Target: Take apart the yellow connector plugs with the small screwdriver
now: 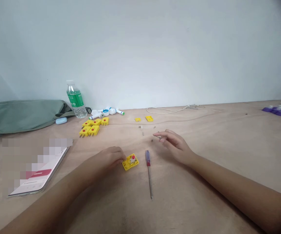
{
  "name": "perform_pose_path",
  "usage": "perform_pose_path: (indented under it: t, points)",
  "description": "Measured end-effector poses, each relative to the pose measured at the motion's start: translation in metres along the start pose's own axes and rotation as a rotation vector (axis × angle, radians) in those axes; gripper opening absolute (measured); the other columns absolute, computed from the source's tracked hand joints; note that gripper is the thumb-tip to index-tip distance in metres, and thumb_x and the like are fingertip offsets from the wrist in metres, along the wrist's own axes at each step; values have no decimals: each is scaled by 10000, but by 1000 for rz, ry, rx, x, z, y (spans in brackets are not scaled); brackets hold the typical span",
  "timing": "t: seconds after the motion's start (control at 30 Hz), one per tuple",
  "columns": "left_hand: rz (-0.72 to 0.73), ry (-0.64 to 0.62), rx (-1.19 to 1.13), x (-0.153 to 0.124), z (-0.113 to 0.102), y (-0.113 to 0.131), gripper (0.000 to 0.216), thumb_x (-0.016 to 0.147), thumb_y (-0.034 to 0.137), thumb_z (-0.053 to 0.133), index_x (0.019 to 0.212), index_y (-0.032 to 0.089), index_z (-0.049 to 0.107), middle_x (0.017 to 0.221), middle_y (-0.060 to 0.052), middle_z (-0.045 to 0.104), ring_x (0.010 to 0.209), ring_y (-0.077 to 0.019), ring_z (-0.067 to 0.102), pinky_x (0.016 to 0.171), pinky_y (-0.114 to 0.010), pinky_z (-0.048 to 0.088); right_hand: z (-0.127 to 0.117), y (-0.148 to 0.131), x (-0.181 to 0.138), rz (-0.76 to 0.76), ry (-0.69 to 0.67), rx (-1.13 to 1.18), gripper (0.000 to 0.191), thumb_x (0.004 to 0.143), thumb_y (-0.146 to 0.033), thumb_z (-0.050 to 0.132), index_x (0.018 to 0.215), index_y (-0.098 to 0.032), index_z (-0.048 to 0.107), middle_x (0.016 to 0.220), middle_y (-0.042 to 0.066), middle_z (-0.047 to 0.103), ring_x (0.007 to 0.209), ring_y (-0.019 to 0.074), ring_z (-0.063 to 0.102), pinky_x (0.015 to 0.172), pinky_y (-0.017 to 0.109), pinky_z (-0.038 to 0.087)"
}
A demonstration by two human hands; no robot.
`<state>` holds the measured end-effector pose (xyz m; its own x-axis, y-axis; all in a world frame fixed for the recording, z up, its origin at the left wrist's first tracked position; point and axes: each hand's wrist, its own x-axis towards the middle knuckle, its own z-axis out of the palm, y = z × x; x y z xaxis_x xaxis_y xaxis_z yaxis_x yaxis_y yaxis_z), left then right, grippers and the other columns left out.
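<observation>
Five yellow plugs (93, 126) left of centre look closed; left hand (108, 157) pinches open plug (130, 162), right hand (174, 144) touches tiny part (159, 137), grip unclear, screwdriver (149, 170) idle.

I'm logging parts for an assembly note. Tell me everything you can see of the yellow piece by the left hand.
The yellow piece is a small, squarish block, plastic by its look, with a round red spot and a pale bit on its top face. It lies flat on the wooden table, turned cornerwise to the viewer. The left hand touches its left edge with its fingertips; whether it grips it is unclear. The screwdriver lies just to its right, apart from it.
</observation>
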<state>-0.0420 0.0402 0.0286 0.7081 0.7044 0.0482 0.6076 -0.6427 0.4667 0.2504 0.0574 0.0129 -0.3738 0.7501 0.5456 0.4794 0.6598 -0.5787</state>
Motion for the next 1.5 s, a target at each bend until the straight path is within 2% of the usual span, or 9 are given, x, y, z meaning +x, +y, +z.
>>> perform_pose_path:
  t: [0.17, 0.27, 0.33, 0.57, 0.73, 0.83, 1.0, 1.23, 1.5]
  points:
    - [-154, 94, -18, 2, -15, -1, 183, 848, 302, 471, 873, 215, 630, 904, -29, 646, 815, -181, 593, 722, -267, 457, -4, 14, 3, -16, 110, -52, 250, 871, -193, 441, 1052, -197, 613, 746, 22, 531, 703, 139, 523, 678, 285, 431]
    - [-237, 235, -106, 21, -18, -2, 192, 801, 348, 523, 851, 198, 633, 880, -36, 660, 815, -194, 604, 731, -288, 474, -9, 20, 4, -23, 158, -97, 237, 850, -174, 452, 1008, -194, 628, 739, 25, 550, 693, 139, 527, 673, 283, 434]
    - [-232, 238, -223, 43, -12, -2, 195, 779, 335, 536, 844, 178, 633, 849, -46, 666, 793, -190, 614, 726, -294, 489, -11, 23, 5, -21, 185, -130, 225, 828, -160, 462, 956, -195, 643, 721, 22, 561, 660, 133, 521, 653, 278, 435]
    - [-46, 159, -226, 114, 19, -9, 150, 739, 252, 545, 782, 165, 659, 750, -26, 660, 698, -156, 606, 645, -253, 491, -28, 43, 6, -18, 270, -230, 208, 747, -141, 495, 856, -203, 662, 656, 9, 567, 598, 132, 497, 614, 282, 437]
    - [79, 167, -157, 125, 29, -12, 160, 761, 198, 532, 825, 168, 676, 793, -41, 653, 686, -147, 578, 637, -250, 468, -49, 69, 5, 62, 334, -261, 161, 716, -172, 526, 788, -206, 667, 670, 18, 590, 595, 139, 500, 622, 296, 440]
    - [170, 172, -115, 124, 30, -11, 240, 787, 166, 512, 989, 166, 642, 996, -80, 636, 804, -164, 583, 718, -276, 473, -56, 86, 2, 171, 359, -252, 145, 732, -189, 519, 785, -185, 654, 685, 27, 605, 593, 137, 517, 594, 284, 442]
    - [367, 59, -53, 125, 28, -12, 341, 844, 114, 438, 1115, 222, 614, 1191, -55, 605, 1089, -180, 528, 965, -333, 384, -60, 90, -5, 291, 239, -200, 132, 747, -248, 542, 767, -160, 639, 711, 42, 646, 613, 146, 577, 567, 267, 467]
    - [389, 91, -12, 125, 34, -19, 331, 851, 107, 407, 1077, 197, 632, 1112, -77, 634, 1035, -194, 541, 938, -350, 408, -63, 67, -17, 190, 18, -188, 86, 719, -202, 598, 756, -197, 675, 848, 62, 661, 757, 174, 612, 681, 299, 504]
    - [377, 218, -38, 121, 32, -17, 355, 767, 7, 395, 991, 172, 616, 1087, -75, 560, 1003, -159, 546, 895, -273, 434, -34, 39, -20, 139, -65, -213, 206, 755, -152, 561, 906, -212, 688, 879, 55, 658, 709, 139, 627, 642, 255, 524]
